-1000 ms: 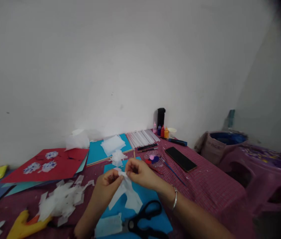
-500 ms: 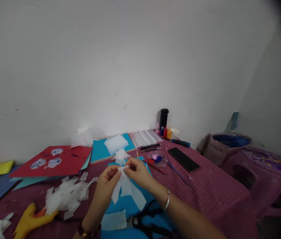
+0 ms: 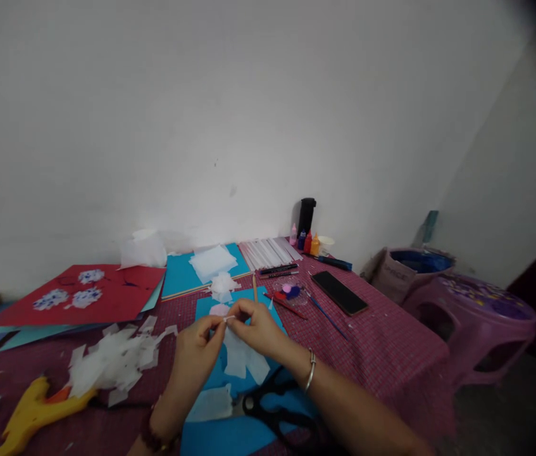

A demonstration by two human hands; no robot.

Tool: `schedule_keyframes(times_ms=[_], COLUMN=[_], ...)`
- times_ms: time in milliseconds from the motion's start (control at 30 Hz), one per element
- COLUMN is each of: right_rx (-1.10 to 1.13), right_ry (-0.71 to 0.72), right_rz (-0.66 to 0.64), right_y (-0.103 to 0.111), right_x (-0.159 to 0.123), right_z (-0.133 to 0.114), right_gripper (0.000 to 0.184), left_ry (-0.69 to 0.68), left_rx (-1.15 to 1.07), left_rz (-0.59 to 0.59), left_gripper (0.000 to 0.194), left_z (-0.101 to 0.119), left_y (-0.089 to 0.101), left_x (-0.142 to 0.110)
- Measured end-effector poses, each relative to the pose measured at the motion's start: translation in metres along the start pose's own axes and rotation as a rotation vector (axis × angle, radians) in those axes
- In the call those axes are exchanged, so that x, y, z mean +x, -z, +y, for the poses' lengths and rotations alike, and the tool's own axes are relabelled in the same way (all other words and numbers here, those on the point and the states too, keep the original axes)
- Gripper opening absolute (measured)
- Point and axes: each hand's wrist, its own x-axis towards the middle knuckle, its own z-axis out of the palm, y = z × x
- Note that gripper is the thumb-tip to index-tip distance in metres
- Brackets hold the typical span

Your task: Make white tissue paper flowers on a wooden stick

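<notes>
A yellow glue gun (image 3: 33,408) lies at the lower left, its near side by a loose heap of white paper bits (image 3: 111,364). Behind the heap, a red card (image 3: 128,296) carries three white flowers with blue spots (image 3: 91,276). Next along, towards the wall, a blue card (image 3: 178,269) has white paper squares (image 3: 213,263) stacked on it.

The left hand (image 3: 196,348), with a beaded bracelet at its wrist, pinches the gathered top of a white paper piece (image 3: 236,358) between thumb and forefinger. That piece hangs between the two hands, above a blue sheet (image 3: 220,437), its lower end spread in separate tails. Below it on the sheet are another white piece (image 3: 211,404) and black-handled scissors (image 3: 250,404), the blades touching that piece. The right hand (image 3: 258,329) pinches the same gathered top from the other side, thumb against finger, a silver bangle on its wrist.

Further right, paint bottles (image 3: 308,242) stand near the wall, a dark phone (image 3: 338,292) lies on the checked tablecloth (image 3: 391,342), and beyond the table edge is a pink stool (image 3: 476,335)
</notes>
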Motion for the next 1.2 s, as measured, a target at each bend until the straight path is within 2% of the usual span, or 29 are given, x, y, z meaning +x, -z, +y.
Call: schedule_keyframes(times_ms=[167, 267, 367, 467, 600, 767, 833, 933, 1067, 1200], right_rx=[0.037, 0.094, 0.192, 0.259, 0.262, 0.219, 0.204, 0.193, 0.181, 0.202], right_ry=[0.0, -0.064, -0.104, -0.11, -0.096, -0.085, -0.073, -0.053, -0.062, -0.067], right_rz=[-0.019, 0.005, 0.003, -0.011, -0.006, 0.012, 0.009, 0.016, 0.021, 0.014], right_y=[0.002, 0.004, 0.005, 0.006, 0.007, 0.007, 0.007, 0.007, 0.008, 0.009], right_x=[0.0, 0.002, 0.003, 0.003, 0.004, 0.003, 0.003, 0.003, 0.003, 0.003], right_z=[0.0, 0.0, 0.002, 0.004, 0.004, 0.001, 0.002, 0.003, 0.001, 0.0], right_gripper=[0.004, 0.005, 0.007, 0.005, 0.001, 0.001, 0.002, 0.004, 0.008, 0.011], left_ry=[0.033, 0.121, 0.222, 0.264, 0.229, 0.212, 0.144, -0.033, -0.075, -0.091], left_rx=[0.046, -0.164, -0.411, -0.466, -0.417, -0.291, -0.169, -0.03, -0.073, -0.065], left_rz=[0.012, 0.002, -0.064, -0.098, -0.058, 0.023, 0.063, 0.098, 0.093, 0.079], left_gripper=[0.015, 0.015, 0.027, 0.022, 0.021, 0.02, 0.016, 0.007, 0.009, 0.001], left_z=[-0.003, 0.001, 0.002, -0.002, -0.007, -0.001, 0.002, 0.004, 0.001, -0.001], left_y=[-0.001, 0.0, -0.001, -0.003, -0.003, -0.001, 0.0, 0.0, -0.006, -0.008], left_x=[0.001, 0.002, 0.004, 0.003, 0.002, 0.001, 0.0, 0.0, 0.0, 0.0])
